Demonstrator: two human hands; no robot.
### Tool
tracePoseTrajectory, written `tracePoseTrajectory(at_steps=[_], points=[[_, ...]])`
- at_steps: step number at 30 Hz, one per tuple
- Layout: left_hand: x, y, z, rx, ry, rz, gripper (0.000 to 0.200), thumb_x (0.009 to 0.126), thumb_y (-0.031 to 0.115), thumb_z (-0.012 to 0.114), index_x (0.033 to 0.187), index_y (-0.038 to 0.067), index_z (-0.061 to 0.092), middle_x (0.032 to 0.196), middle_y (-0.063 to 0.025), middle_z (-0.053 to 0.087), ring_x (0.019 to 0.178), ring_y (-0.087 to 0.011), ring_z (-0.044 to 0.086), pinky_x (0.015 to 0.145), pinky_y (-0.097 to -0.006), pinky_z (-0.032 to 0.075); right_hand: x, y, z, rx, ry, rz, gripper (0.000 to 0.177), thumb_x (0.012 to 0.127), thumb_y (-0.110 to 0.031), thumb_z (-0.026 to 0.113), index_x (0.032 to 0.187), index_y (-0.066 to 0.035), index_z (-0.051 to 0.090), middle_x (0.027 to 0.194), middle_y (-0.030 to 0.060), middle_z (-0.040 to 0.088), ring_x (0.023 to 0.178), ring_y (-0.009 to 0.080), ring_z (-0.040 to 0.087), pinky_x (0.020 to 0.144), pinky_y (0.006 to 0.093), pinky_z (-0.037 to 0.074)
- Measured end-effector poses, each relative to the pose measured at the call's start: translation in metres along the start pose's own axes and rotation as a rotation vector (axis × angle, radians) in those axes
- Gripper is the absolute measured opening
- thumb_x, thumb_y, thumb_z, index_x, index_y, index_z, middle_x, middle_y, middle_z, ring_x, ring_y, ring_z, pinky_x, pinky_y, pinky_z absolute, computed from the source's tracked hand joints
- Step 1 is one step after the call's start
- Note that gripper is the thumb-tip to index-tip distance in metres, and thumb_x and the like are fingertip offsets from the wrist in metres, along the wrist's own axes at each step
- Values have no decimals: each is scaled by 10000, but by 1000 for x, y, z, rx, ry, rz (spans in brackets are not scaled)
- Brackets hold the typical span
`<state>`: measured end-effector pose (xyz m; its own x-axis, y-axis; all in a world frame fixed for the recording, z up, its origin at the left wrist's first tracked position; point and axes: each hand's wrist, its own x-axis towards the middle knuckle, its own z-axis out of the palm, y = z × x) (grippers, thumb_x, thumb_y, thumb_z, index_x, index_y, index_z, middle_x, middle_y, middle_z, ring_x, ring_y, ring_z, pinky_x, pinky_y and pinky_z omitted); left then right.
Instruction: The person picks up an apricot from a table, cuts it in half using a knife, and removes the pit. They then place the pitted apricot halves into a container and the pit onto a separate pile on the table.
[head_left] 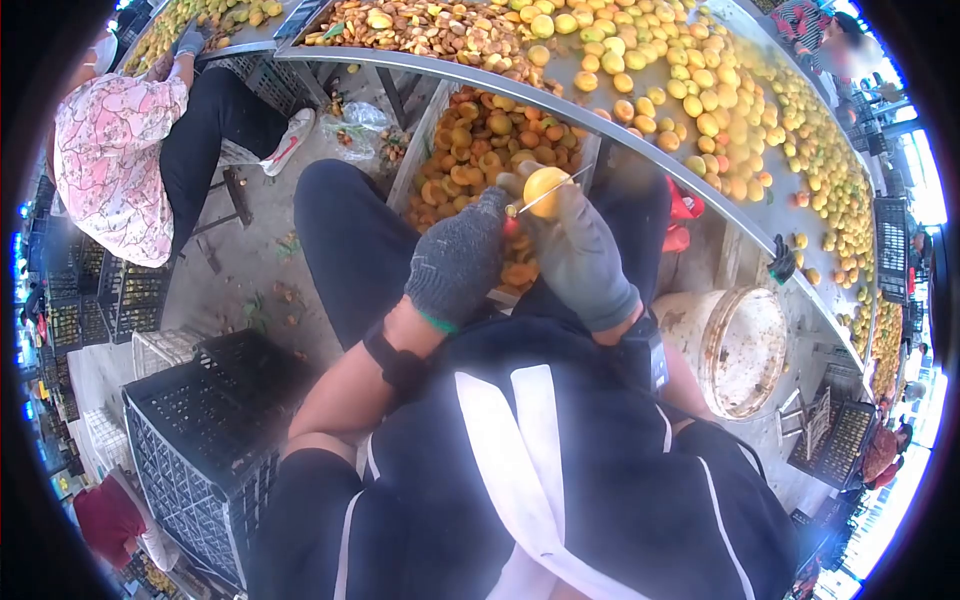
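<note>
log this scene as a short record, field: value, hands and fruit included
right hand: grey-gloved, holding round yellow-orange fruit
left hand: dark-grey-gloved, curled close by, grip unclear
across the fruit: thin straight metallic tool
nearby: pale-sided box holding orange-yellow fruit pieces
ahead: metal-edged table bearing many round yellow fruits
right side: dirty white plastic bucket

Yellow-orange fruit (545, 180), grey-gloved left hand (457, 255), pink patterned shirt (118, 160).

Yellow fruit (546, 190) in right grip (582, 250)
</note>
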<state>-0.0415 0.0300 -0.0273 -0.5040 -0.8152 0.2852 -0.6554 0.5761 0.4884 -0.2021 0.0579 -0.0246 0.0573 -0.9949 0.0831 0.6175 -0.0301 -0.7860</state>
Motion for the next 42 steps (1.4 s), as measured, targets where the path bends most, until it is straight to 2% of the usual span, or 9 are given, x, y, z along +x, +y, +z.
tracePoseTrajectory(at_steps=[2, 9, 12, 17, 19, 24, 30, 35, 42], points=[[5, -6, 1, -4, 15, 12, 305, 867, 83, 551, 1162, 16, 509, 856, -161, 647, 775, -337, 666, 634, -442, 520, 2, 1, 4, 103, 48, 13, 426, 991, -224, 557, 1336, 13, 478, 1269, 124, 591, 1136, 153, 553, 1019, 280, 392], [7, -3, 7, 19, -41, -18, 308, 851, 72, 577, 1154, 29, 535, 885, -179, 652, 804, -349, 664, 668, -441, 525, 5, 3, -2, -328, 79, 19, 398, 1003, -248, 524, 1303, 14, 510, 1267, 113, 584, 1152, 185, 560, 1000, 310, 430], [9, -2, 4, 12, -79, -93, 359, 831, 54, 611, 1185, 29, 560, 910, -201, 664, 844, -366, 660, 719, -443, 526, 8, 10, -1, 180, 110, 77, 384, 988, -225, 552, 1293, 5, 519, 1237, 116, 603, 1097, 172, 584, 977, 304, 444], [2, -11, 13, 103, 47, 45, 223, 906, 105, 506, 1124, 56, 504, 888, -141, 636, 768, -312, 675, 613, -420, 530, 10, -2, 6, -192, 248, 18, 356, 931, -106, 639, 1254, 8, 543, 1039, 43, 643, 991, 125, 610, 886, 246, 483], [4, -3, 6, 36, -82, -72, 361, 830, 32, 597, 1190, 32, 564, 1012, -198, 659, 890, -346, 663, 751, -419, 534, 8, -5, 2, -315, 235, 13, 372, 927, -104, 646, 1263, 11, 536, 1046, 48, 644, 981, 122, 615, 873, 237, 488], [0, -6, 10, 85, -30, -19, 314, 869, 80, 563, 1182, 55, 550, 941, -162, 649, 813, -310, 670, 677, -393, 535, 5, -5, -7, -472, 189, 63, 394, 933, -123, 642, 1279, 19, 519, 1089, 70, 653, 973, 128, 623, 892, 237, 482], [0, -10, 9, 146, -78, -24, 318, 863, 75, 565, 1181, 70, 554, 913, -141, 650, 791, -308, 671, 651, -392, 534, 0, 12, -14, 89, 145, 144, 424, 939, -181, 644, 1289, 21, 514, 1124, 73, 658, 992, 141, 622, 928, 247, 464], [2, -14, 12, 151, -158, -13, 364, 843, 35, 567, 1205, 68, 564, 955, -151, 663, 835, -325, 670, 696, -410, 535, 3, 21, -29, -533, 219, 235, 353, 936, -209, 647, 1217, -10, 568, 1110, 49, 623, 1046, 107, 567, 956, 267, 428], [1, -8, 17, 163, -125, -18, 368, 885, 66, 535, 1253, 62, 546, 905, -156, 659, 797, -318, 673, 651, -406, 533, -2, 27, -25, 12, 245, 214, 304, 953, -242, 617, 1175, -36, 599, 1089, 9, 603, 1015, 83, 544, 915, 236, 416]])
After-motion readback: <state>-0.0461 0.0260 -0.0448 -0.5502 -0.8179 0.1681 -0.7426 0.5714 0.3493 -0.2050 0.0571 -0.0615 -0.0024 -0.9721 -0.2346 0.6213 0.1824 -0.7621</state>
